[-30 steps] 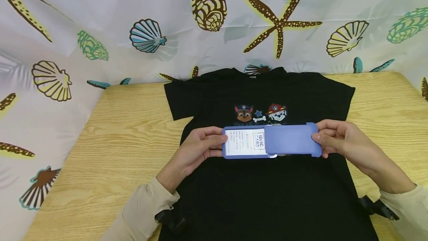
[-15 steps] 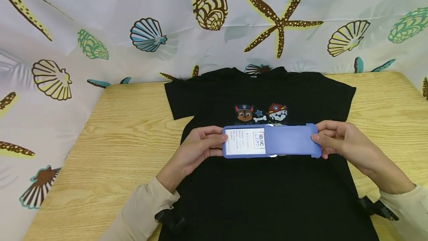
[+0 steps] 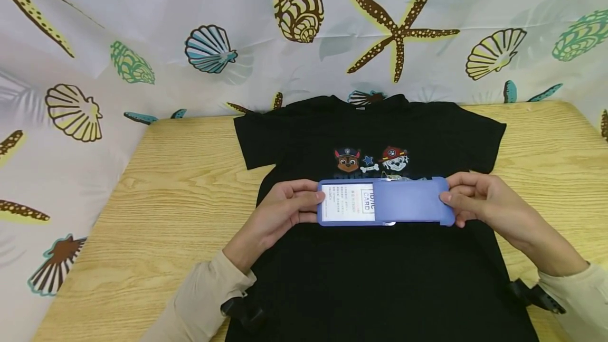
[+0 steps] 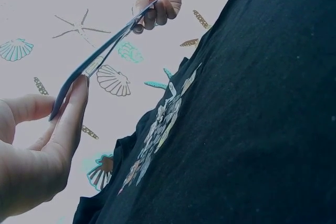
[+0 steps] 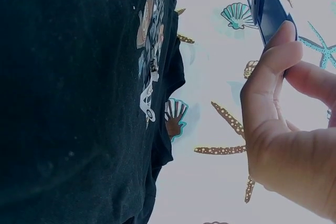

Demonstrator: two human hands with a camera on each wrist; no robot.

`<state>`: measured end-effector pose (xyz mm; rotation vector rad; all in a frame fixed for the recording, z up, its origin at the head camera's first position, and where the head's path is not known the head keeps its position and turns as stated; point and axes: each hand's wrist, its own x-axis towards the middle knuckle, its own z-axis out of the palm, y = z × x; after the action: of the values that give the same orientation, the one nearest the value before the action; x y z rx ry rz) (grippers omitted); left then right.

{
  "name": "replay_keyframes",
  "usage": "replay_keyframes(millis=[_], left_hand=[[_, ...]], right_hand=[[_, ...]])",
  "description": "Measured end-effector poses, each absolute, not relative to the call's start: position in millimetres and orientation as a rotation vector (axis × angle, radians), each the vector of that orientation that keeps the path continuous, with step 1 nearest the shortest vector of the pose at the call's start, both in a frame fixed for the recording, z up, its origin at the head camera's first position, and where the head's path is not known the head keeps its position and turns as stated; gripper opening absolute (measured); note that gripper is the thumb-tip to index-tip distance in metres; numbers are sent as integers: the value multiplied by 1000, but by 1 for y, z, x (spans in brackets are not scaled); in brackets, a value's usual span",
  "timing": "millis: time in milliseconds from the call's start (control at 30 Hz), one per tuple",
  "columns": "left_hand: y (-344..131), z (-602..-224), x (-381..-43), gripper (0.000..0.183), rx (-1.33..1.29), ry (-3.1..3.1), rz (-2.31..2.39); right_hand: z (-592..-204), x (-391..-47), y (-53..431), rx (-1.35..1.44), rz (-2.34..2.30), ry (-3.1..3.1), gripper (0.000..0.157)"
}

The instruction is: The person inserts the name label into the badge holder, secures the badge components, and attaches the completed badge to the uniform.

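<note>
Above the black T-shirt (image 3: 370, 278), both hands hold a blue sliding card holder (image 3: 413, 202) lengthwise. My left hand (image 3: 287, 207) pinches its left end, thumb on the front face and fingers behind. My right hand (image 3: 482, 202) pinches the right end in the same way. A white printed card (image 3: 344, 202) shows in the left half, its "ID/IC CARD" lettering partly covered by the blue section. In the left wrist view the card holder (image 4: 100, 56) is seen edge-on, apart from the shirt. A small metallic clip (image 3: 396, 177) peeks out behind the holder's upper edge.
The T-shirt lies spread on a wooden table (image 3: 166, 199), its cartoon print (image 3: 370, 160) partly hidden by the holder. A white curtain (image 3: 266, 9) with shells and starfish hangs behind the table and along its left side. Each wrist wears a black camera strap.
The right hand and the blue section have slid slightly left, so the card's lettering is more covered and the holder is a little shorter. The left hand is almost unmoved.
</note>
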<state>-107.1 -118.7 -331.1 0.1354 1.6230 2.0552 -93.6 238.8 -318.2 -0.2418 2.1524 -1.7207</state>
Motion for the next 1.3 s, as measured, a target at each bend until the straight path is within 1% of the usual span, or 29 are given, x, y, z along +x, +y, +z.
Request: replay_keyframes(millis=[367, 600, 767, 900, 1300], left_hand=[[-117, -333, -107, 26, 146, 1618, 2051], [-117, -331, -106, 27, 141, 1617, 2050], [-117, -332, -106, 27, 142, 1616, 2055], [-117, -333, -106, 27, 153, 1610, 2063], [-118, -336, -108, 29, 117, 1610, 2060]], right_hand=[[-319, -93, 239, -128, -1794, 2095, 15], [-321, -93, 242, -107, -1876, 2020, 16], [-321, -94, 242, -113, -1893, 2009, 11], [-321, -94, 242, -117, -1884, 2015, 10], [-322, -93, 242, -207, -1957, 1967, 16]])
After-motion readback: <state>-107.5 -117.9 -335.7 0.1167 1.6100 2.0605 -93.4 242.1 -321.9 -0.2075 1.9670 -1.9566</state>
